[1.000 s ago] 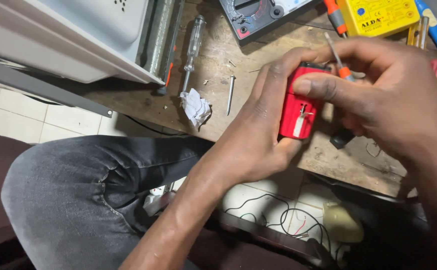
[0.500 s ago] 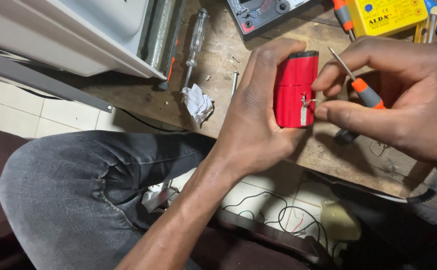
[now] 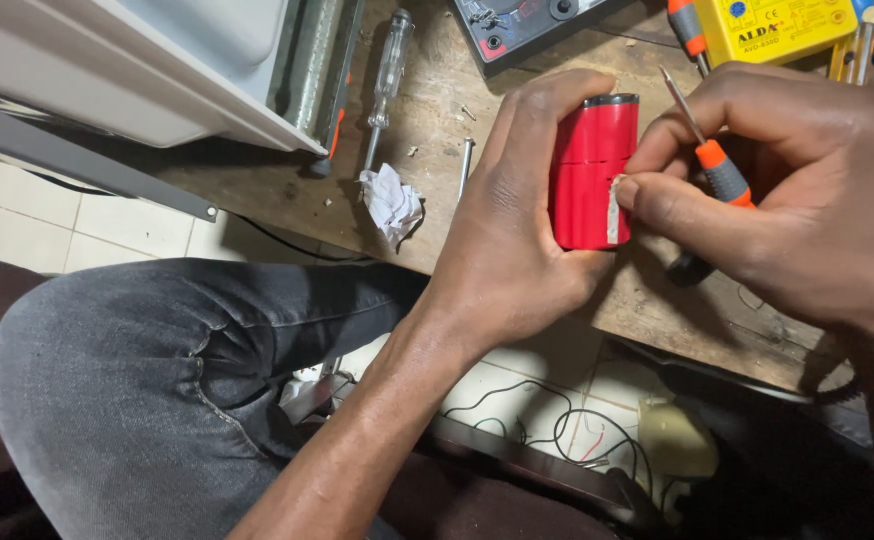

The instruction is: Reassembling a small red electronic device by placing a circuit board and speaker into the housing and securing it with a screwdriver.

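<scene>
My left hand (image 3: 512, 240) wraps around a red battery pack (image 3: 587, 175) made of cylindrical cells with a black cap on top, held upright over the wooden bench edge. My right hand (image 3: 787, 200) holds a small orange-handled screwdriver (image 3: 719, 165) between its fingers, its thin metal tip pointing up and left. The right thumb presses on a whitish strip at the pack's right side. My leg in grey jeans (image 3: 157, 390) is below the bench.
On the worn wooden bench (image 3: 437, 100) lie a clear-handled screwdriver (image 3: 387, 75), a crumpled white paper scrap (image 3: 393, 203), a nail (image 3: 465, 165), a dark meter (image 3: 517, 25) and a yellow device (image 3: 772, 28). A white appliance casing (image 3: 127, 60) stands at left. Wires (image 3: 547, 420) lie on the tiled floor.
The red pack has turned in my left hand from end-on to side-on. My right hand has shifted right, and its thumb now presses on the pack's side strip.
</scene>
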